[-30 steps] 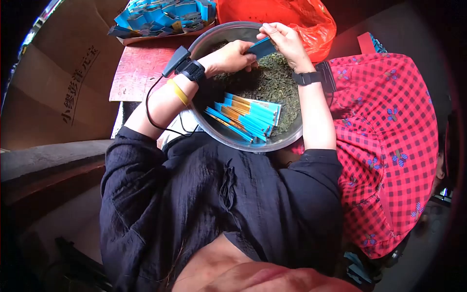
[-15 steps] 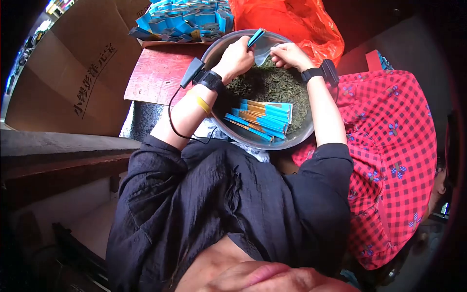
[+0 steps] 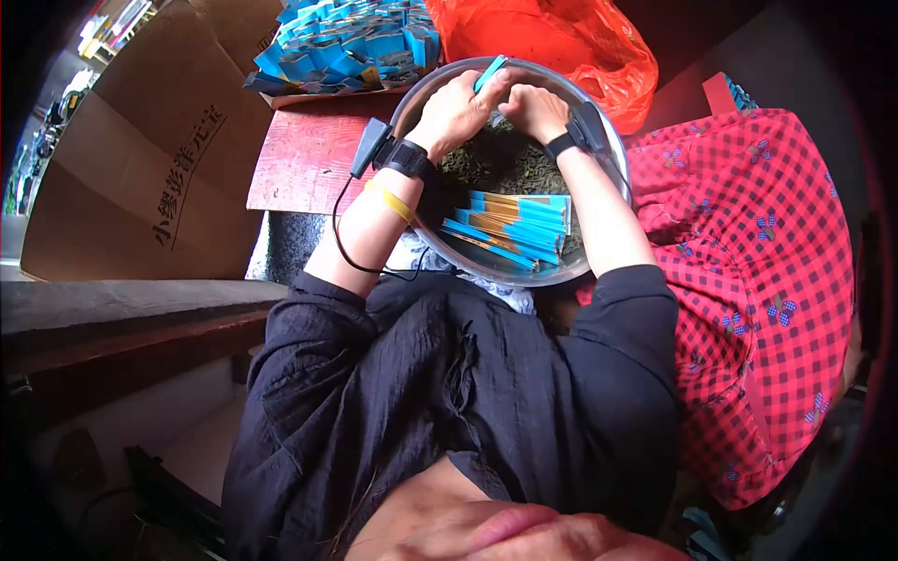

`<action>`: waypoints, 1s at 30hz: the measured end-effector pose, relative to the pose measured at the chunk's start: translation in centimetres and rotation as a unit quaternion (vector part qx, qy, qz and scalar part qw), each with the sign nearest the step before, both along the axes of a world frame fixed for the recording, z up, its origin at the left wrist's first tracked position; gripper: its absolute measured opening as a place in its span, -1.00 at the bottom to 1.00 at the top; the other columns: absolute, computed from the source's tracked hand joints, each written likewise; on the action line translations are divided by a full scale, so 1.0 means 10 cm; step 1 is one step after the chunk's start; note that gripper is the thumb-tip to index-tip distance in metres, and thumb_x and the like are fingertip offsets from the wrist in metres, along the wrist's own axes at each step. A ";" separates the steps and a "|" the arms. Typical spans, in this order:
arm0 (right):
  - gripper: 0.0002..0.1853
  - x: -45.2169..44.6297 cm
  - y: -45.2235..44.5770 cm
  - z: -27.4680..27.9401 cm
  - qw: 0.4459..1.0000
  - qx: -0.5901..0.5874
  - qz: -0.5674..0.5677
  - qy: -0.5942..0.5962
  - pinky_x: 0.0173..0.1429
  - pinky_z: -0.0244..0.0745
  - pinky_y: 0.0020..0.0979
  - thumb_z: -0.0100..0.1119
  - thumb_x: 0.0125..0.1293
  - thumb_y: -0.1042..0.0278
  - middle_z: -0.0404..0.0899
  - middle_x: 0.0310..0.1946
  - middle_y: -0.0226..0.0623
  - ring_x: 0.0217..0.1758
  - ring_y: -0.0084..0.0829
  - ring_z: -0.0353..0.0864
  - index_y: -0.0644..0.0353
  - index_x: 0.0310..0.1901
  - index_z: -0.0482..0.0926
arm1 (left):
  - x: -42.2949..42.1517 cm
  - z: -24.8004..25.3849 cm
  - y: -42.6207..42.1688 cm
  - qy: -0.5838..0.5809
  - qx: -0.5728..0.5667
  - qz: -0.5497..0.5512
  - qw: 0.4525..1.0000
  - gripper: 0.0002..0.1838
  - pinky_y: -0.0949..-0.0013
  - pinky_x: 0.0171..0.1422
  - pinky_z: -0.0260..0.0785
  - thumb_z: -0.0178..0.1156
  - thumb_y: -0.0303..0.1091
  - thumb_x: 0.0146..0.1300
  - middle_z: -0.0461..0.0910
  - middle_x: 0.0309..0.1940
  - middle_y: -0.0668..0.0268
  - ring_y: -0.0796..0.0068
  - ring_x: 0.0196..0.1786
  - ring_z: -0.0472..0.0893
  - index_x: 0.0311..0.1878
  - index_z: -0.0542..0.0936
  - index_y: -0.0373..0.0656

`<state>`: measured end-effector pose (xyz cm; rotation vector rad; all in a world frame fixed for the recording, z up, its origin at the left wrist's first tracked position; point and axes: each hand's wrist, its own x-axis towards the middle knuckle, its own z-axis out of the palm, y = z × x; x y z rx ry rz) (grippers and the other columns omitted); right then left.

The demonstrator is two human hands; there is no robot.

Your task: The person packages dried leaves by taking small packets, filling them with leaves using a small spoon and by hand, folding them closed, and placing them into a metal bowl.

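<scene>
My left hand (image 3: 458, 114) is closed around a narrow blue packet (image 3: 490, 73), whose end sticks up past the fingers. Right beside it, my right hand (image 3: 537, 113) has its fingers curled inward; whatever they hold is hidden. Both hands are over a round metal basin (image 3: 613, 150) that contains dried green leaves (image 3: 524, 168). On the leaves, at the near side of the basin, lies a bunch of flat blue-and-gold packets (image 3: 524, 224).
Behind the basin, a tray piled with blue packets (image 3: 351, 42) stands on a red board (image 3: 304, 154). A red plastic bag (image 3: 552, 37) is at the back, a cardboard box (image 3: 122, 140) at left. Red checked cloth (image 3: 748, 280) covers something at right.
My right hand has moved left, close against the left hand, and its fingers have curled in. The clear piece seen below its fingertips is now out of sight. The view has shifted slightly.
</scene>
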<state>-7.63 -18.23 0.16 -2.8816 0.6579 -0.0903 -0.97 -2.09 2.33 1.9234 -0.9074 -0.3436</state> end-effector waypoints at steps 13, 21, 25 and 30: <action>-0.89 -0.09 -0.19 0.10 0.995 0.037 0.091 -0.003 0.00 0.49 -0.13 0.13 0.08 0.32 0.66 -0.30 -0.20 -0.12 -0.17 0.65 0.00 -0.36 0.62 | 0.02 -0.02 0.00 -0.015 -0.074 0.035 0.997 -0.19 0.13 0.15 0.36 -0.17 0.41 0.29 0.62 -0.11 -0.04 0.00 0.05 0.58 0.05 0.56 -0.25; -0.89 -0.07 -0.38 0.12 0.939 0.248 0.176 -0.159 -0.17 0.50 -0.39 0.22 0.13 0.45 0.66 -0.41 -0.27 -0.28 -0.46 0.64 0.22 -0.29 0.59 | 0.06 -0.07 0.00 -0.041 -0.027 0.001 0.999 -0.21 0.15 0.06 0.41 -0.01 0.39 0.22 0.64 -0.17 -0.03 0.05 -0.03 0.62 0.03 0.56 -0.28; -0.82 0.03 -0.47 0.01 0.857 0.427 0.193 -0.214 -0.09 0.49 -0.48 0.19 0.23 0.46 0.64 -0.28 -0.41 -0.24 -0.57 0.58 0.25 -0.13 0.59 | 0.11 -0.19 -0.04 -0.094 -0.023 -0.003 0.995 -0.29 0.32 0.00 0.41 0.24 0.21 0.17 0.63 -0.22 0.11 0.36 -0.12 0.61 0.06 0.53 -0.33; -0.75 -0.03 -0.32 0.26 0.858 0.413 0.210 -0.222 0.11 0.47 -0.46 0.03 0.26 0.59 0.62 -0.14 -0.39 0.01 -0.53 0.55 0.22 -0.05 0.58 | 0.12 -0.19 -0.02 -0.089 0.004 -0.008 0.996 -0.09 0.18 0.05 0.44 0.30 0.33 0.00 0.63 -0.12 -0.06 0.12 -0.01 0.64 0.16 0.47 -0.34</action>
